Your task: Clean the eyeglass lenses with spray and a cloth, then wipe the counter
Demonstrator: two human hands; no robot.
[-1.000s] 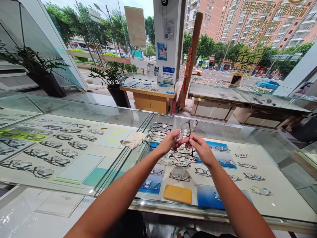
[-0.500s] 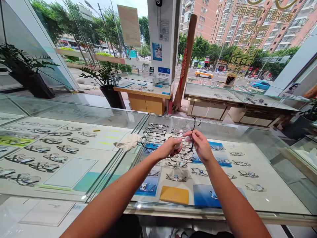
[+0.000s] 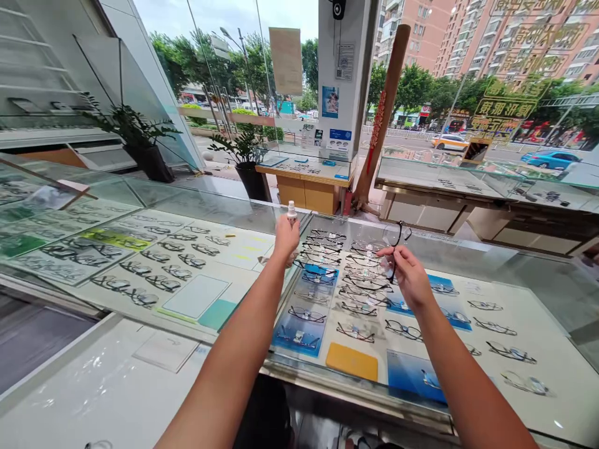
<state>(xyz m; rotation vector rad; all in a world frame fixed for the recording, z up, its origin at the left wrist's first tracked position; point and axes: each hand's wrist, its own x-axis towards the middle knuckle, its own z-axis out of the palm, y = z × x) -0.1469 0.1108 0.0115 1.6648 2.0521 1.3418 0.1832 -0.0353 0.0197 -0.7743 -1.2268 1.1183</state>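
Observation:
My left hand (image 3: 286,238) is closed around a small bottle (image 3: 292,212) with a white top, held upright above the glass counter. Beneath that hand lies a beige cloth (image 3: 266,260), partly covered by it. A pair of dark-framed glasses (image 3: 399,234) is pinched between the fingers of my right hand (image 3: 406,269), over the display case. Below both hands, rows of glasses (image 3: 356,308) rest inside the case, with a yellow case (image 3: 352,361) near its front edge.
A glass counter (image 3: 309,219) spans the view from left to right. A white table (image 3: 112,393) is at the lower left. Beyond stand a wooden cabinet (image 3: 306,193), potted plants (image 3: 253,181) and a leaning wooden post (image 3: 384,112).
My left hand has moved left, away from the glasses, and the bottle now shows upright in it. My right hand still holds the glasses. The view has turned left.

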